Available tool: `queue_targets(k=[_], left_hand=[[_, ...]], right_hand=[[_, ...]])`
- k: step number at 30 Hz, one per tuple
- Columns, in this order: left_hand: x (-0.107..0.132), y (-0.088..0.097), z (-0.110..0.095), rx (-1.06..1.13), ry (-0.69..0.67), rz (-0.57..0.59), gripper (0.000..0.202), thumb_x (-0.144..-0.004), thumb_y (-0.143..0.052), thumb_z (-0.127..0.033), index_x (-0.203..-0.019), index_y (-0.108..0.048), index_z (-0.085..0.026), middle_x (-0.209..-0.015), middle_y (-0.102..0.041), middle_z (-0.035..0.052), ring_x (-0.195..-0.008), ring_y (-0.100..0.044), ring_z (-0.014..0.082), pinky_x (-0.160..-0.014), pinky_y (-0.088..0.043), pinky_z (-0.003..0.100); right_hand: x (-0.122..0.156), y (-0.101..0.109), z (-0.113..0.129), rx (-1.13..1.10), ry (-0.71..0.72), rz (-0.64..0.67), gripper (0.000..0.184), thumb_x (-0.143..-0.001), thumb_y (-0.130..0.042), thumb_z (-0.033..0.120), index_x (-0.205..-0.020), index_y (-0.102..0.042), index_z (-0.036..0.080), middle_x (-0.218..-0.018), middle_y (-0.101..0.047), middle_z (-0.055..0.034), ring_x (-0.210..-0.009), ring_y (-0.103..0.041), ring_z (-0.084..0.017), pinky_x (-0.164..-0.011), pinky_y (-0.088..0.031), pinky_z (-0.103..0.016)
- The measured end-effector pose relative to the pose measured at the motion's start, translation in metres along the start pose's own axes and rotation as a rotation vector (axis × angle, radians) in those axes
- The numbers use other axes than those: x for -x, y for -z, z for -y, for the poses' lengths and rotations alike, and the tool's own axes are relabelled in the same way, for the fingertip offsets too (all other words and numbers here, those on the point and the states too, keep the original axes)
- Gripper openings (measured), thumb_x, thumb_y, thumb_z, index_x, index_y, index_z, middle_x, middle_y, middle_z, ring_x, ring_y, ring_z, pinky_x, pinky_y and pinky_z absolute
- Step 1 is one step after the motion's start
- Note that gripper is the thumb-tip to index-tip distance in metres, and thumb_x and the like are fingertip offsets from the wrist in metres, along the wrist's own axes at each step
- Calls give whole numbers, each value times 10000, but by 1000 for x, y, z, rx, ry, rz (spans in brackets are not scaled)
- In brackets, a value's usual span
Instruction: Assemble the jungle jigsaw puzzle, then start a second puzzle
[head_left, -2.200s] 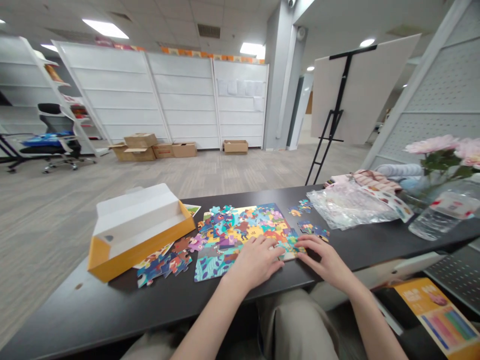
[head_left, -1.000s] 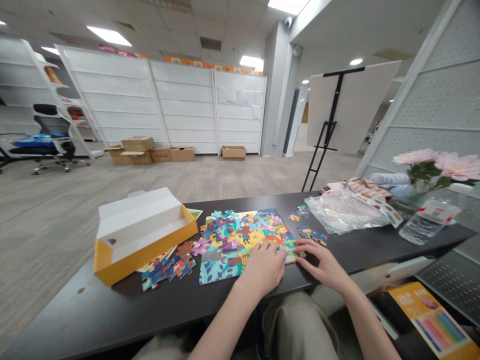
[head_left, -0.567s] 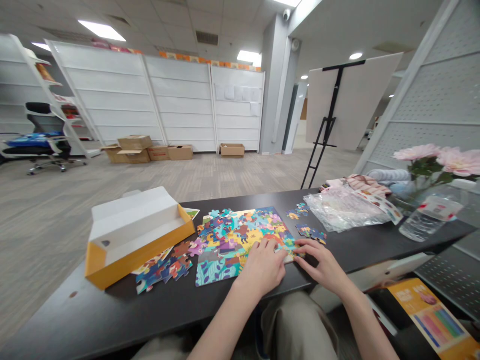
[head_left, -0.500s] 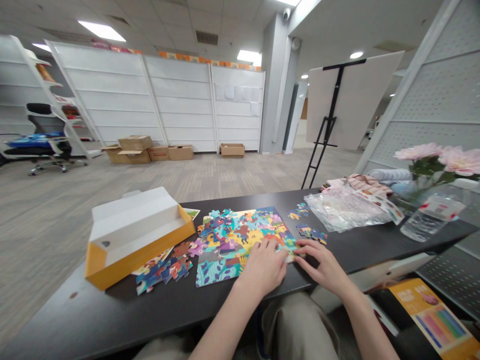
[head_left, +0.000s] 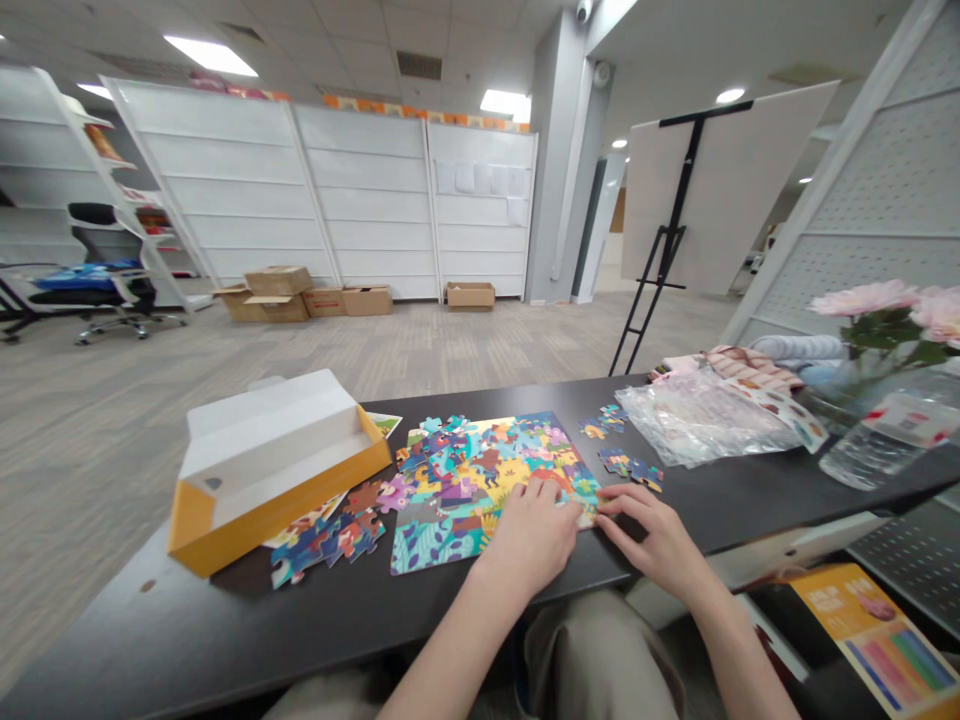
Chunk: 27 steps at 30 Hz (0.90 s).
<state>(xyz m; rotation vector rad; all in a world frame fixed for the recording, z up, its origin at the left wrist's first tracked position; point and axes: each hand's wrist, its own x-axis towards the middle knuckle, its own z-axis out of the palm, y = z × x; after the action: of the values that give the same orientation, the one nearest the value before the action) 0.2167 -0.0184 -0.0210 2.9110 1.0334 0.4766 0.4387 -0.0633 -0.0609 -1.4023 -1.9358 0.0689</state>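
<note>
A colourful jigsaw puzzle (head_left: 450,520), largely assembled, lies on the dark table in front of me. My left hand (head_left: 534,528) rests palm down on its lower right part, fingers stretched over the surface, thumb towards the right edge. At the lower right corner, my right hand (head_left: 654,532) has thumb and fingertips pinched at a puzzle piece (head_left: 591,512) along the edge. The fingers partly cover that piece. Loose puzzle pieces (head_left: 351,530) lie in an overlapping pile left of the puzzle. More joined pieces (head_left: 630,466) sit beyond my right hand.
An open yellow box (head_left: 292,500) with a white inside stands on the left of the black table (head_left: 330,640). Clear plastic packaging (head_left: 697,415), a water bottle (head_left: 885,440) and pink flowers (head_left: 870,298) occupy the right. An easel (head_left: 667,240) stands behind.
The whole view has shifted slightly, so things on the right appear further right. Both hands stay at the puzzle's lower right corner, with the right fingertips slightly closer together.
</note>
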Motion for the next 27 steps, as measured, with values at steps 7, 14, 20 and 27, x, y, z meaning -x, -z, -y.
queue_targets(k=[7, 14, 20, 27], left_hand=[[-1, -5, -3, 7, -3, -38, 190, -964, -558, -354, -1089, -612, -221, -1176, -601, 94, -1121, -547, 271, -916, -488, 413], [-3, -8, 0, 43, -97, -4, 145, -991, -528, -276, -1074, -611, -191, -1104, -680, 55, -1074, -583, 232, -953, -480, 379], [-2, -10, 0, 42, -90, -15, 166, -999, -510, -263, -1093, -627, -191, -1124, -682, 64, -1096, -592, 233, -965, -486, 394], [1, -12, 3, 84, -89, -30, 156, -983, -547, -249, -1109, -624, -201, -1171, -653, 64, -1133, -578, 219, -999, -479, 372]], right_hand=[[1, 0, -3, -11, 16, -3, 98, -911, -639, 308, -869, -686, 233, -995, -687, -89, -945, -676, -239, -857, -558, -381], [2, -1, -4, 4, 16, 1, 104, -909, -639, 325, -883, -692, 240, -1023, -692, -98, -955, -676, -247, -856, -569, -389], [1, 0, -3, 63, -12, -6, 220, -881, -667, 366, -1065, -713, 255, -1186, -677, -109, -1094, -656, -280, -964, -542, -434], [1, -1, -6, 50, -9, 14, 200, -893, -670, 385, -1029, -733, 252, -1162, -699, -104, -1068, -677, -273, -961, -550, -437]])
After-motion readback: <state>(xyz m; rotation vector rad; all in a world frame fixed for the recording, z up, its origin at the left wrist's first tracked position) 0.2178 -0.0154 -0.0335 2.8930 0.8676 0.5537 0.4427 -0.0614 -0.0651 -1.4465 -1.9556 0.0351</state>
